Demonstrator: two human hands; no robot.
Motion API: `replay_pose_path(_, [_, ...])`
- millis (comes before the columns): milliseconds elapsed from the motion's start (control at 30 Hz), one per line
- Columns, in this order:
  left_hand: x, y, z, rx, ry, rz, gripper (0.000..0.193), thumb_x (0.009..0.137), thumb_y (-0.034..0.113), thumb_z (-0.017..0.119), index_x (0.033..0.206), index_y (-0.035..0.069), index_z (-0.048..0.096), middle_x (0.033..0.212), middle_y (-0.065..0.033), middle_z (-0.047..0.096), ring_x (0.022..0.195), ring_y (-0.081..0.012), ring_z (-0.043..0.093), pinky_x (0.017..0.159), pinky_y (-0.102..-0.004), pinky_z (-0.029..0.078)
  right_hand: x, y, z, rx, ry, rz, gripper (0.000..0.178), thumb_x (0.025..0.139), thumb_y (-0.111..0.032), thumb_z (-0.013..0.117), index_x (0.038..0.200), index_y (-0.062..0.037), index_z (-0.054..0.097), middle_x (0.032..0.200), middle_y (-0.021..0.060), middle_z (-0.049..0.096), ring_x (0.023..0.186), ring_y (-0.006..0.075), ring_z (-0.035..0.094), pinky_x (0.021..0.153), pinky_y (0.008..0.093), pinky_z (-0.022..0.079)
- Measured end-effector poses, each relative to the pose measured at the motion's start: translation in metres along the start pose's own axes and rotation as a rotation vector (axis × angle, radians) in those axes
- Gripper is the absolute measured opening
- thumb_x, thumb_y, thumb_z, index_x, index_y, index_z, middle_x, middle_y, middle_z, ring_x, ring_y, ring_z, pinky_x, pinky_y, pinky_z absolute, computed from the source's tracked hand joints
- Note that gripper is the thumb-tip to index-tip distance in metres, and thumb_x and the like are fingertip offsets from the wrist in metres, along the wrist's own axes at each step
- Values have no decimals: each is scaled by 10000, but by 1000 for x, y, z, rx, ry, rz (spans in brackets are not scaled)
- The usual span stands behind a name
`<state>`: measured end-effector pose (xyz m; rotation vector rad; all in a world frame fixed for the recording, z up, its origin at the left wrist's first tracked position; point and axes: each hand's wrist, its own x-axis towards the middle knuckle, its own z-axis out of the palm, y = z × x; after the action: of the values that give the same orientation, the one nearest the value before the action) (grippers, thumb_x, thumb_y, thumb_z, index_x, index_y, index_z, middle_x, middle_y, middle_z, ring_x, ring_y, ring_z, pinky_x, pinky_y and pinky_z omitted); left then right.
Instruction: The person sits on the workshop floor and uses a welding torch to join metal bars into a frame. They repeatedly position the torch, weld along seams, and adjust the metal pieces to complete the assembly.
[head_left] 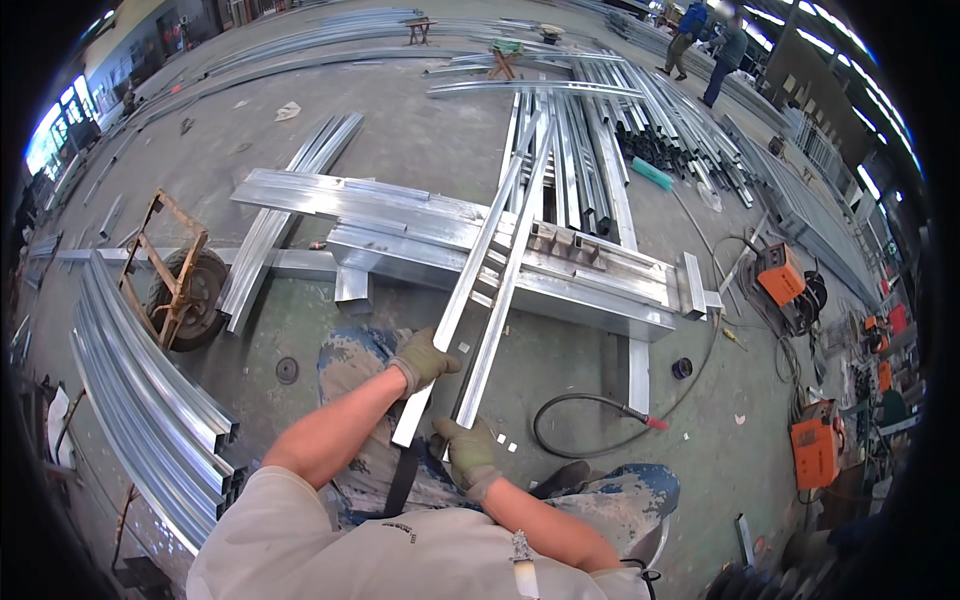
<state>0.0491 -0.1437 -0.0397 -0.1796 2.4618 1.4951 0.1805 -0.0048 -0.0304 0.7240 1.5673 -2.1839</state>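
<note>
Two long square metal tubes run away from me side by side over a stack of wide steel beams (400,240). My left hand (425,361), in an olive work glove, is closed round the left tube (413,415) a little above its near end. Lower and to the right, my gloved right hand (468,452) grips the near end of the right tube (487,375). Short metal crosspieces (481,298) lie between the tubes where they pass over the beams. I cannot tell whether they are joined to them. My right fingers are partly hidden.
Bundled channels (150,400) lie at left, near a rusty wheeled cart (185,290). A black cable (590,452) loops on the floor at right, with orange machines (817,447) beyond. Long profiles (600,130) fill the back. Two people (725,60) stand at far right.
</note>
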Motion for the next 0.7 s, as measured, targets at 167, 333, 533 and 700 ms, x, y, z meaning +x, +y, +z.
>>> replay_pose_path(167, [9, 21, -38, 43, -23, -20, 622, 733, 231, 912, 1223, -74, 681, 1059, -195, 761, 947, -284, 727, 855, -388, 577, -7, -22, 27, 71, -88, 61, 243, 898, -81, 753, 1090, 22, 646, 861, 97, 701, 615, 200, 647, 555, 343, 544])
replay_pose_path(333, [13, 65, -66, 79, -82, -20, 634, 769, 250, 904, 1267, -69, 674, 1119, -204, 749, 1002, -270, 717, 894, -384, 564, -2, -37, 50, 218, -134, 62, 251, 914, -100, 761, 1105, 20, 652, 874, 96, 714, 663, 220, 686, 571, 369, 581])
replay_pose_path(533, [38, 80, -63, -102, -155, -91, 567, 826, 278, 878, 1234, -69, 694, 1070, -165, 748, 934, -225, 698, 832, -365, 558, 4, -76, 41, 208, -115, -13, 394, 888, -146, 813, 1178, 74, 662, 970, 110, 742, 788, 196, 700, 705, 355, 556])
replay_pose_path(700, [60, 94, -59, -296, -189, -134, 533, 851, 316, 864, 1200, -53, 704, 936, -116, 727, 784, -195, 667, 718, -346, 548, 27, -114, 30, 138, -102, -9, 451, 860, -207, 869, 1123, 11, 576, 899, 123, 636, 691, 239, 654, 545, 393, 564])
